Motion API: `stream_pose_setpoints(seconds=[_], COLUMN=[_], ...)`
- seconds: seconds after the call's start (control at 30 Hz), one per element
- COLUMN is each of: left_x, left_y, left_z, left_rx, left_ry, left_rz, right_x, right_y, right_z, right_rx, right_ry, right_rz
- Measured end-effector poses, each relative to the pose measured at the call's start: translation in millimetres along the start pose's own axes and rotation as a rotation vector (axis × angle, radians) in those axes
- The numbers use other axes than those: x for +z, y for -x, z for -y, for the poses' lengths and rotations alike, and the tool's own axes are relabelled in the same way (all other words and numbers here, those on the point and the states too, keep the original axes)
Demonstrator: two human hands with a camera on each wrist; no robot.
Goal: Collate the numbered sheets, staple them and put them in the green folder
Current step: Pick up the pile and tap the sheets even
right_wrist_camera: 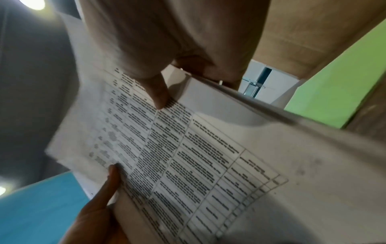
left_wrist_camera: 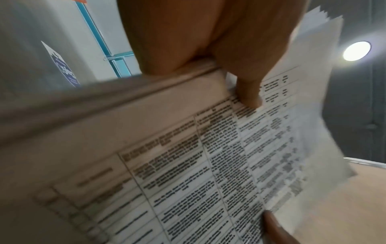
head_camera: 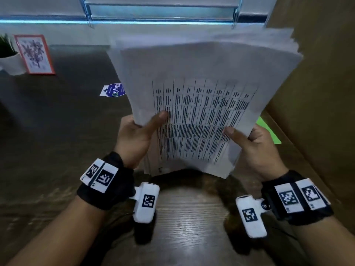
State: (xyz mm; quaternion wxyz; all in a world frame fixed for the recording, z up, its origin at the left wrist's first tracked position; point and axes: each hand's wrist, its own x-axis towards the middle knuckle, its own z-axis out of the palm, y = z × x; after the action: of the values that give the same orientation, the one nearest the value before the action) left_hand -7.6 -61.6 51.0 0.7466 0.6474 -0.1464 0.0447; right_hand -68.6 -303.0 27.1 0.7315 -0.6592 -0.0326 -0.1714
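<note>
A stack of white sheets [head_camera: 201,89] printed with a table stands nearly upright above the dark wooden table, lower edge close to the tabletop. My left hand [head_camera: 140,131] grips its left edge, thumb on the front page, fingers behind. My right hand [head_camera: 247,139] grips the right edge the same way. The left wrist view shows the sheets [left_wrist_camera: 188,165] with my left hand [left_wrist_camera: 240,79] pinching them; the right wrist view shows the sheets [right_wrist_camera: 188,148] under my right hand [right_wrist_camera: 158,92]. A corner of the green folder [head_camera: 269,131] peeks out behind the stack at right, also the green folder [right_wrist_camera: 334,85]. No stapler is visible.
A brown cardboard wall [head_camera: 317,93] rises at the right. A framed flower picture [head_camera: 34,54] and a potted plant [head_camera: 7,52] stand at the back left. A blue and white sticker [head_camera: 113,90] lies on the table [head_camera: 57,131] left of the stack.
</note>
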Motion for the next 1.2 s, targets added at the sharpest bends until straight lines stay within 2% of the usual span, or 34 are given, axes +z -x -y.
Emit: stream_pose_setpoints(seconds=[0.07,0.13,0.2,0.3,0.4,0.47,0.57,0.63,0.73,0.9,1.07,1.2], left_x=[0,-4,-8,-9,-5,-5,-4,-2,1,-3,-6,-3], left_y=[-1,-2,-2,-2,-3,-5,-8,-6,0,2,0,0], left_z=[-6,-9,-6,0,0,-2,-6,-2,-2,-22,-15,-17], left_rx=[0.07,0.084,0.046,-0.028,-0.03,-0.038,-0.053,-0.051,-0.046,0.084,0.051,0.079], left_ry=[0.04,0.049,0.015,-0.037,-0.006,0.119,0.274,0.198,0.005,-0.04,-0.114,-0.06], left_rz=[-0.034,0.002,0.067,0.085,0.003,-0.057,-0.085,-0.066,-0.037,-0.024,0.057,0.025], right_x=[1,3,4,0,-6,-8,-4,-1,4,6,0,-3], right_y=[0,1,3,3,1,1,2,4,9,10,8,7], right_z=[6,13,13,8,1,-2,-3,-3,-1,19,20,25], right_rx=[-0.038,-0.071,-0.066,-0.014,0.072,0.102,0.044,-0.014,-0.056,-0.225,-0.121,-0.108], right_ry=[-0.031,-0.027,-0.015,0.051,0.088,0.091,0.093,0.173,0.265,0.199,0.193,0.199], right_rz=[-0.015,0.013,0.057,0.1,0.141,0.123,0.03,-0.001,0.041,0.107,0.152,0.12])
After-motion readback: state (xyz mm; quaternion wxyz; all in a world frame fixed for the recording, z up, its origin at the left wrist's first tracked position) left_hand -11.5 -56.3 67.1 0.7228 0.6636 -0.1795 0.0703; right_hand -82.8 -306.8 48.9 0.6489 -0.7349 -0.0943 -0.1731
